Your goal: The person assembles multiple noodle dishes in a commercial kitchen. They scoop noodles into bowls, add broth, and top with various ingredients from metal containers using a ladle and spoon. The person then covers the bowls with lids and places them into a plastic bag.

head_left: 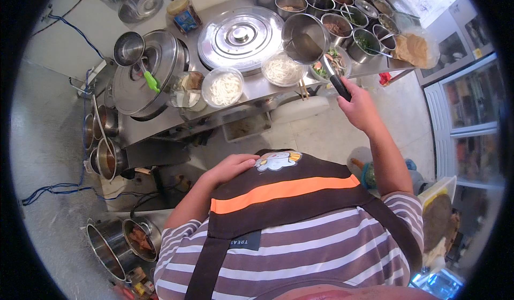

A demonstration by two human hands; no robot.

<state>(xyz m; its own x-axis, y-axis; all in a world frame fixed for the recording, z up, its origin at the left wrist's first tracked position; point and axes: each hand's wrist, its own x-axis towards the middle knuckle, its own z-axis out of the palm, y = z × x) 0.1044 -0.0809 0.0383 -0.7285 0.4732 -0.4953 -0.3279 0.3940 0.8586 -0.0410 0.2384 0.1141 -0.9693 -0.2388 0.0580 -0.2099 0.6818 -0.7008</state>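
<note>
My right hand (357,104) is closed around the black handle of a steel saucepan (289,36). The pan is over the counter, with a little brownish liquid seeming to show inside; whether it is tilted I cannot tell. Partly behind its handle is a bowl of greens and other toppings (336,64). Left of the pan stands a bowl of white noodles (281,70), and further left a second noodle bowl (224,88). My left hand (235,166) lies against the dark apron (230,227), fingers stretched out and holding nothing.
A large lidded pot (222,37) sits behind the noodle bowls. Another big lidded pot (134,85) with a ladle (129,48) on top stands at left. Several steel containers of toppings (364,45) fill the back right. Chopsticks (303,89) stick out over the counter's front edge.
</note>
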